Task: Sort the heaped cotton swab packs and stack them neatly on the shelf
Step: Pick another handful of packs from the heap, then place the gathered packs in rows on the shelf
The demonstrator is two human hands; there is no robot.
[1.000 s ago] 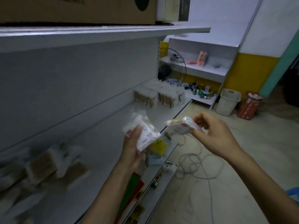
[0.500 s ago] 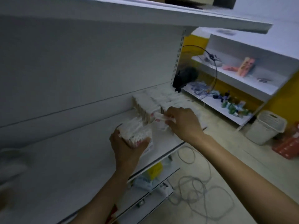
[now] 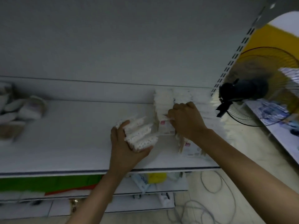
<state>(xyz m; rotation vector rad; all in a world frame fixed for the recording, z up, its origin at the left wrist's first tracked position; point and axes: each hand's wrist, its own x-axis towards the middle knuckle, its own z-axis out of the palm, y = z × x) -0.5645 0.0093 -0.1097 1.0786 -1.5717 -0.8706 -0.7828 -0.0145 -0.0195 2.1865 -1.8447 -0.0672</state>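
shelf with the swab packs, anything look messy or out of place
Yes. A loose heap of packs lies jumbled at mixed angles at the left end of the shelf, well apart from the upright row on the right. The picture is too blurred to show any damage.

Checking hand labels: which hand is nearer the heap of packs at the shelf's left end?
Left. The left hand, holding a bundle of packs, is right of the heap; the right hand is farther right, pinching a pack at the neat stack.

Nothing legible; pack labels (image 3: 162, 122) seemingly blurred.
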